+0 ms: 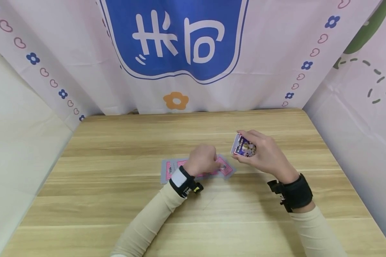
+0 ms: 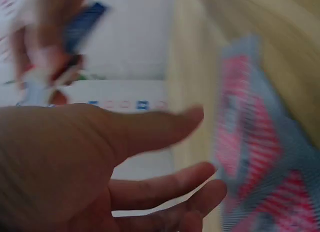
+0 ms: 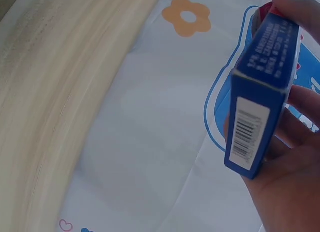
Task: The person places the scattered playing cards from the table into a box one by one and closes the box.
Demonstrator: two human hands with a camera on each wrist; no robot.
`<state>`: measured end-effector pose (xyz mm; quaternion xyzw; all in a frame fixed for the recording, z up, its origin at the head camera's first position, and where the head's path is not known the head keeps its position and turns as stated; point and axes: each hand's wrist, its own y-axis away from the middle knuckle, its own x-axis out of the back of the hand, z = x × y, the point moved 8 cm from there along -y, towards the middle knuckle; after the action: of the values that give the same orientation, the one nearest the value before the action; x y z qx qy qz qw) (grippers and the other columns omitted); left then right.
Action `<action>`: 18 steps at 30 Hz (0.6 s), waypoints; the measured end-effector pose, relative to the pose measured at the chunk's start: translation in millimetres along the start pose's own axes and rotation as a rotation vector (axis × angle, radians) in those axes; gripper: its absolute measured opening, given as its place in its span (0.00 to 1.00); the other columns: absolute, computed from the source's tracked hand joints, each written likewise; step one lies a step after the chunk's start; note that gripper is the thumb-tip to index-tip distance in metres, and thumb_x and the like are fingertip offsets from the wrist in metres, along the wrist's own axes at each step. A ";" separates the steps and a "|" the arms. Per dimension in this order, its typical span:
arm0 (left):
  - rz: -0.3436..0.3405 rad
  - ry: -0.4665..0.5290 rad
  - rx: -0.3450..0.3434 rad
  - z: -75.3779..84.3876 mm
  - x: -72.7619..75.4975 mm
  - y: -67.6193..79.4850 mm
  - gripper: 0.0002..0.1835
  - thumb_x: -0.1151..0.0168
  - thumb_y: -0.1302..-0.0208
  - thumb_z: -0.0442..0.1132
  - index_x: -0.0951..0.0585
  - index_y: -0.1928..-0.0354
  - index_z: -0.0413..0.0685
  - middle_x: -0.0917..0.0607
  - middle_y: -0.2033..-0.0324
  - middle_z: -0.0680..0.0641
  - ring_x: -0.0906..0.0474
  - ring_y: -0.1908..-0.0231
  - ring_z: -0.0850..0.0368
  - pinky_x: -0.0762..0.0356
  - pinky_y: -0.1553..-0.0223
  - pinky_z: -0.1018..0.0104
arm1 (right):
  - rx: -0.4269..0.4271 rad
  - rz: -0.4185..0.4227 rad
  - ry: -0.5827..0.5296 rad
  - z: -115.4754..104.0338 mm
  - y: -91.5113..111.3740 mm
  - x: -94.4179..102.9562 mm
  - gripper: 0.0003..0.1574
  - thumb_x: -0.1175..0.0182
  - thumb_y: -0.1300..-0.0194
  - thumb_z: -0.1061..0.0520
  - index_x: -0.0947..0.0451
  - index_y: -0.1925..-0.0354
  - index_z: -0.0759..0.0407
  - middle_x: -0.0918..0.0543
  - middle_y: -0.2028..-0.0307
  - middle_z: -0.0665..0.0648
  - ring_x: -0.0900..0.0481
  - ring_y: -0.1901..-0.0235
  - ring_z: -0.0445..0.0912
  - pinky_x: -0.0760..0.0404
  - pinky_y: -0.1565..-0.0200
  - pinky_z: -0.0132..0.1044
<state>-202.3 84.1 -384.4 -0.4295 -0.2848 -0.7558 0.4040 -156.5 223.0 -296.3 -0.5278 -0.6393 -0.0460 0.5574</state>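
My right hand grips a small blue card box by its edges, above the right part of the table. A barcode shows on the box's end in the right wrist view. Over a spread row of pink-and-grey patterned playing cards is my left hand, partly covering them. The left wrist view shows the thumb and fingers of the left hand apart with nothing between them, beside the overlapping cards. Blur hides whether the fingertips touch a card.
A wood-grain table lies under both hands. Behind it hangs a white cloth with a blue emblem and an orange flower. Pale cloth walls stand at the left and right sides. Straps with devices sit on both wrists.
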 end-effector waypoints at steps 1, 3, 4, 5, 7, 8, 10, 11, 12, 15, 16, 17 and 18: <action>-0.002 -0.060 0.014 -1.3 -4.2 -0.1 0.25 0.30 0.49 0.50 0.34 0.91 0.53 0.37 0.93 0.57 0.43 0.92 0.65 0.47 0.94 0.71 | 0.000 -0.001 0.000 0.2 0.2 0.4 0.44 0.25 0.59 0.45 0.26 0.44 0.60 0.20 0.61 0.58 0.25 0.71 0.42 0.20 0.77 0.37; 0.030 -0.122 0.027 -2.0 -8.2 -0.9 0.28 0.27 0.55 0.56 0.36 0.91 0.52 0.38 0.93 0.57 0.43 0.92 0.64 0.47 0.94 0.70 | 0.000 -0.005 -0.004 0.1 0.3 0.8 0.44 0.25 0.58 0.44 0.26 0.44 0.60 0.20 0.60 0.58 0.25 0.71 0.42 0.20 0.76 0.37; 0.054 -0.133 0.029 -2.7 -8.6 -0.6 0.29 0.27 0.58 0.58 0.36 0.91 0.52 0.38 0.92 0.56 0.42 0.91 0.64 0.46 0.94 0.70 | -0.001 -0.009 -0.006 -0.5 -0.1 -0.1 0.44 0.26 0.57 0.44 0.26 0.44 0.60 0.20 0.60 0.57 0.26 0.71 0.41 0.20 0.76 0.36; 0.073 -0.140 0.033 -3.4 -8.8 -0.4 0.30 0.26 0.59 0.59 0.36 0.90 0.52 0.38 0.92 0.56 0.41 0.91 0.64 0.45 0.94 0.70 | -0.002 -0.010 -0.007 -0.7 -0.4 -0.7 0.43 0.26 0.57 0.43 0.26 0.44 0.60 0.20 0.60 0.57 0.26 0.71 0.41 0.20 0.76 0.36; 0.088 -0.147 0.044 -5.3 -9.4 -0.6 0.31 0.26 0.62 0.61 0.36 0.90 0.52 0.38 0.91 0.56 0.41 0.90 0.63 0.44 0.93 0.69 | -0.004 -0.011 -0.008 -1.1 -1.0 -1.3 0.43 0.26 0.57 0.43 0.26 0.44 0.60 0.20 0.61 0.57 0.26 0.71 0.41 0.21 0.76 0.36; 0.084 -0.144 0.054 -6.5 -10.0 -1.0 0.31 0.26 0.63 0.63 0.36 0.90 0.52 0.38 0.91 0.56 0.41 0.89 0.63 0.44 0.93 0.69 | -0.005 -0.011 -0.009 -1.3 -1.2 -1.5 0.43 0.26 0.57 0.44 0.26 0.44 0.60 0.20 0.61 0.57 0.26 0.71 0.41 0.21 0.76 0.36; 0.058 -0.138 0.072 -8.8 -12.1 -2.3 0.31 0.26 0.64 0.64 0.35 0.90 0.52 0.37 0.91 0.55 0.41 0.89 0.62 0.44 0.92 0.69 | -0.009 -0.011 -0.005 -1.1 -1.2 -1.8 0.43 0.26 0.57 0.43 0.25 0.44 0.60 0.20 0.61 0.57 0.26 0.71 0.41 0.21 0.76 0.36; 0.042 -0.132 0.079 -9.6 -12.9 -3.0 0.31 0.26 0.64 0.63 0.35 0.90 0.52 0.37 0.91 0.56 0.41 0.89 0.63 0.44 0.92 0.69 | -0.010 -0.012 -0.004 -0.8 -1.0 -2.0 0.43 0.26 0.57 0.43 0.26 0.44 0.60 0.20 0.61 0.57 0.26 0.72 0.41 0.21 0.77 0.36; 0.020 -0.124 0.083 -9.8 -13.6 -3.7 0.30 0.26 0.62 0.62 0.35 0.90 0.52 0.37 0.91 0.56 0.41 0.89 0.63 0.44 0.92 0.69 | -0.012 -0.013 -0.003 -0.4 -0.8 -2.4 0.44 0.26 0.57 0.43 0.26 0.44 0.60 0.20 0.61 0.57 0.26 0.72 0.41 0.21 0.77 0.36; -0.056 -0.071 0.086 -8.2 -13.9 -4.4 0.27 0.27 0.55 0.56 0.33 0.90 0.51 0.35 0.92 0.56 0.40 0.90 0.63 0.44 0.92 0.70 | -0.018 -0.016 -0.002 1.3 0.0 -3.6 0.43 0.26 0.56 0.43 0.26 0.44 0.60 0.20 0.61 0.57 0.26 0.71 0.41 0.21 0.76 0.36; -0.075 -0.049 0.081 -6.8 -12.5 -4.2 0.25 0.27 0.53 0.54 0.32 0.89 0.51 0.34 0.92 0.56 0.39 0.90 0.63 0.43 0.92 0.70 | -0.020 -0.017 -0.003 1.8 0.3 -4.0 0.43 0.26 0.56 0.44 0.26 0.44 0.60 0.20 0.60 0.57 0.26 0.71 0.41 0.21 0.76 0.36; -0.086 -0.025 0.075 -5.5 -9.8 -3.6 0.23 0.28 0.50 0.51 0.32 0.88 0.51 0.33 0.91 0.55 0.39 0.90 0.63 0.43 0.92 0.70 | -0.020 -0.017 -0.003 2.0 0.6 -4.1 0.43 0.26 0.56 0.44 0.26 0.44 0.60 0.20 0.60 0.57 0.26 0.71 0.41 0.21 0.76 0.36; -0.091 -0.007 0.064 -3.6 -6.1 -2.9 0.22 0.30 0.48 0.49 0.32 0.87 0.50 0.33 0.91 0.55 0.38 0.90 0.63 0.43 0.91 0.71 | -0.020 -0.018 -0.003 2.2 0.9 -4.1 0.43 0.26 0.56 0.44 0.26 0.44 0.61 0.20 0.60 0.58 0.26 0.71 0.41 0.21 0.75 0.36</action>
<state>-204.5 85.1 -391.7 -0.4057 -0.3296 -0.7624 0.3815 -158.0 222.2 -300.7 -0.5278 -0.6443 -0.0565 0.5506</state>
